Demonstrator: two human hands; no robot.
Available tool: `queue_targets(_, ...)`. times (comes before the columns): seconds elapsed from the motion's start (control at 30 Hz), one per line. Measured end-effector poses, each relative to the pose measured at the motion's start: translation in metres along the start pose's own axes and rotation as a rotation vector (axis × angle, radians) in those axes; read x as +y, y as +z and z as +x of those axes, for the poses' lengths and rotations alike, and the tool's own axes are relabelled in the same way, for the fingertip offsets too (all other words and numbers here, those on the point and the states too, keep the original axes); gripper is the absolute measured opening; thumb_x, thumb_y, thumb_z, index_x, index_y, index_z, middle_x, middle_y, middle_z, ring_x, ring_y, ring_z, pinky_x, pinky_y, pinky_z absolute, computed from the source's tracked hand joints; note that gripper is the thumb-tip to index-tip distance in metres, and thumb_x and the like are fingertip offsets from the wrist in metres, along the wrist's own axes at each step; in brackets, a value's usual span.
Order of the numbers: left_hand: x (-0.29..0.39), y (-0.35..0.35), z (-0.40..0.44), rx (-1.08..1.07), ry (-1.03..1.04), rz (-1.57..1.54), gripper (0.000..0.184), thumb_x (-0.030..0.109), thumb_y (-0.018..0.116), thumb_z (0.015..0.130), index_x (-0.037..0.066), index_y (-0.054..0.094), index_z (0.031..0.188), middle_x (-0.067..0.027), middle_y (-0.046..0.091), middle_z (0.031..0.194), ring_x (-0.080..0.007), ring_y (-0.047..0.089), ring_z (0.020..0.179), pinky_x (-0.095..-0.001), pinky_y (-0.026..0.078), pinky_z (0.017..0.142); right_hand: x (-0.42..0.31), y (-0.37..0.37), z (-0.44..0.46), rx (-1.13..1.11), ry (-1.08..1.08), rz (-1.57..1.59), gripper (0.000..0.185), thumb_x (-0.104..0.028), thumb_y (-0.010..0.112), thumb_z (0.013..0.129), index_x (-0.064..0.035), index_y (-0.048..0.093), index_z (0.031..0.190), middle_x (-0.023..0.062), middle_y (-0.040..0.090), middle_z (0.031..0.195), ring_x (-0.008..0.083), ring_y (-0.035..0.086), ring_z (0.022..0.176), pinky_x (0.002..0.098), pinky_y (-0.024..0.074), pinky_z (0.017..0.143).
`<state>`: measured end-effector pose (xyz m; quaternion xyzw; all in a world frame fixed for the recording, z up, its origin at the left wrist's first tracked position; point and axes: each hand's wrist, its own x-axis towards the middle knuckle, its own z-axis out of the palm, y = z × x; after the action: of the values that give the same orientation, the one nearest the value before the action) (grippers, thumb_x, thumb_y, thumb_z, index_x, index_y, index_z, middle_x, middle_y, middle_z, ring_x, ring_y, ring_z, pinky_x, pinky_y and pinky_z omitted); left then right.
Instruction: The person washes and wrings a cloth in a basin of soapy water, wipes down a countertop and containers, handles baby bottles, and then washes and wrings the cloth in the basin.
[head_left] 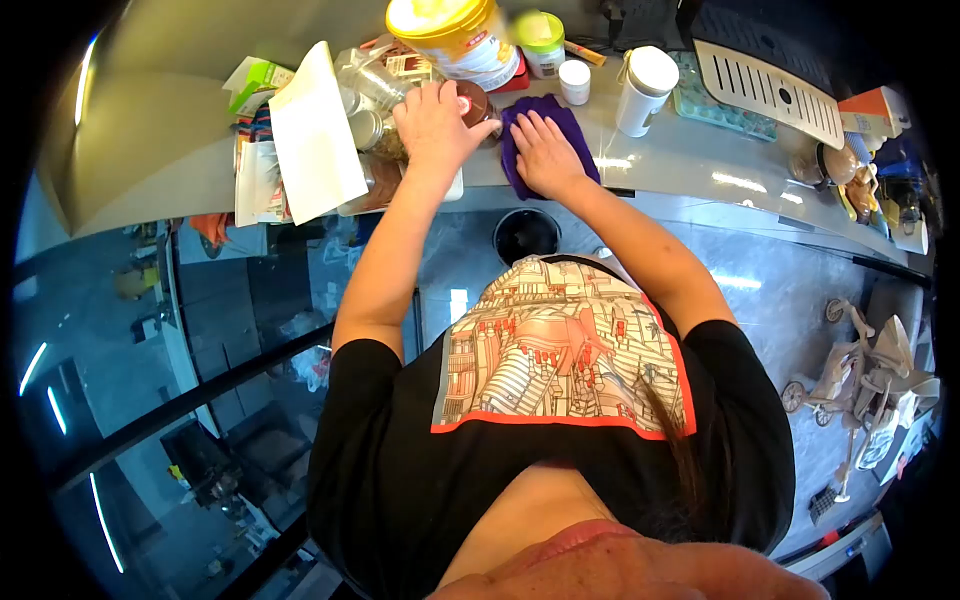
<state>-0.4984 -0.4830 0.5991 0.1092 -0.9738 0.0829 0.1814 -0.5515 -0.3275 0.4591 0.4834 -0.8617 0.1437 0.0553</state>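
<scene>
My left hand [436,128] reaches over the group of jars, its fingers and thumb around the side of a jar with a brown lid [474,104]. Part of that jar is hidden behind the hand. Close by on the right, my right hand [548,158] lies flat on a folded purple cloth [520,182], fingers stretched out and pressing it to the grey countertop [690,165]. Glass jars with metal lids, one of them a jar [367,130] lying tilted, crowd beside my left wrist.
Behind my hands stand a yellow-lidded tub [470,45], a green-lidded tub [541,45], a small white bottle [574,82] and a white canister [646,92]. A slotted tray [770,95] is at right. White paper [318,135] leans at left. Below the counter's edge is a black bin [527,236].
</scene>
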Motion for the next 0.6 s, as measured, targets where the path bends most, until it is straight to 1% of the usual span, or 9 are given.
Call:
queue_targets(0.1, -0.01, 0.02, -0.002, -0.032, 0.05, -0.016, 0.082, 0.052, 0.085, 0.052, 0.01, 0.058, 0.117, -0.0088, 0.062, 0.104, -0.0266, 0.054, 0.106, -0.0451, 0.035, 0.094, 0.003, 0.005, 0.011, -0.009, -0.034, 0.033, 0.052, -0.027, 0.049, 0.089, 0.0018, 0.047, 0.133, 0.0175, 0.042, 0.143, 0.0324, 0.032, 0.137, 0.0439, 0.023, 0.114)
queue_targets(0.13, -0.009, 0.023, -0.003, -0.002, 0.043, -0.047, 0.086, 0.048, 0.086, 0.053, 0.009, 0.053, 0.123, -0.0107, 0.06, 0.108, -0.0284, 0.052, 0.112, -0.0503, 0.028, 0.104, 0.006, 0.004, 0.012, -0.013, -0.048, 0.056, 0.052, -0.027, 0.049, 0.089, 0.0018, 0.047, 0.133, 0.0176, 0.042, 0.143, 0.0321, 0.032, 0.137, 0.0437, 0.0228, 0.115)
queue_targets(0.23, -0.012, 0.021, -0.01, -0.007, -0.002, -0.188, 0.08, 0.043, 0.086, 0.055, 0.01, 0.054, 0.12, -0.0105, 0.058, 0.111, -0.029, 0.049, 0.116, -0.0579, 0.017, 0.11, 0.01, 0.001, 0.009, -0.048, -0.071, 0.117, 0.051, -0.024, 0.049, 0.09, 0.0012, 0.047, 0.134, 0.017, 0.041, 0.143, 0.0306, 0.032, 0.138, 0.0434, 0.0218, 0.115)
queue_targets(0.3, -0.011, 0.007, -0.018, 0.029, 0.023, -0.204, 0.081, 0.039, 0.087, 0.054, 0.009, 0.053, 0.121, -0.0127, 0.056, 0.113, -0.0302, 0.05, 0.114, -0.0552, 0.025, 0.107, 0.015, 0.001, 0.007, -0.043, -0.098, 0.131, 0.051, -0.022, 0.049, 0.089, 0.0006, 0.047, 0.135, 0.0165, 0.042, 0.143, 0.0304, 0.032, 0.138, 0.0433, 0.0215, 0.116)
queue_targets(0.33, -0.008, -0.005, -0.023, 0.048, 0.032, -0.213, 0.082, 0.037, 0.087, 0.054, 0.008, 0.052, 0.122, -0.0138, 0.056, 0.114, -0.0309, 0.05, 0.113, -0.0539, 0.029, 0.106, 0.015, 0.006, 0.009, 0.004, -0.118, 0.12, 0.049, -0.021, 0.051, 0.089, -0.0005, 0.047, 0.133, 0.0159, 0.043, 0.142, 0.0302, 0.033, 0.137, 0.0433, 0.0233, 0.115)
queue_targets(0.43, -0.011, -0.04, -0.034, -0.061, -0.093, -0.443, 0.084, 0.032, 0.088, 0.053, 0.006, 0.051, 0.124, -0.0165, 0.054, 0.114, -0.0328, 0.052, 0.11, -0.0469, 0.041, 0.097, 0.014, 0.004, 0.03, 0.004, -0.252, 0.172, 0.048, -0.021, 0.052, 0.088, -0.0017, 0.048, 0.132, 0.0156, 0.045, 0.14, 0.0305, 0.036, 0.135, 0.0437, 0.0263, 0.113)
queue_targets(0.47, -0.011, -0.052, -0.04, -0.024, -0.051, -0.401, 0.086, 0.029, 0.089, 0.054, 0.005, 0.049, 0.125, -0.0174, 0.053, 0.115, -0.0344, 0.054, 0.107, -0.0411, 0.048, 0.089, 0.009, 0.014, 0.042, 0.053, -0.238, 0.201, 0.048, -0.021, 0.053, 0.087, -0.0029, 0.048, 0.131, 0.0153, 0.046, 0.139, 0.0306, 0.039, 0.133, 0.0441, 0.0289, 0.112)
queue_targets(0.5, -0.008, -0.061, -0.044, -0.043, -0.074, -0.384, 0.086, 0.029, 0.089, 0.054, 0.005, 0.048, 0.126, -0.0176, 0.052, 0.116, -0.0345, 0.053, 0.108, -0.0415, 0.047, 0.09, 0.006, 0.023, 0.053, 0.062, -0.22, 0.18, 0.05, -0.025, 0.054, 0.087, -0.0032, 0.048, 0.132, 0.0153, 0.046, 0.138, 0.0308, 0.04, 0.132, 0.044, 0.029, 0.111)
queue_targets(0.6, -0.002, -0.082, -0.06, -0.112, -0.13, -0.363, 0.09, 0.03, 0.089, 0.055, 0.005, 0.045, 0.129, -0.0182, 0.048, 0.12, -0.0344, 0.052, 0.11, -0.0424, 0.045, 0.094, -0.017, 0.039, 0.082, 0.056, -0.091, 0.139, 0.053, -0.031, 0.053, 0.089, -0.0037, 0.047, 0.133, 0.0149, 0.044, 0.14, 0.031, 0.037, 0.134, 0.0453, 0.0269, 0.112)
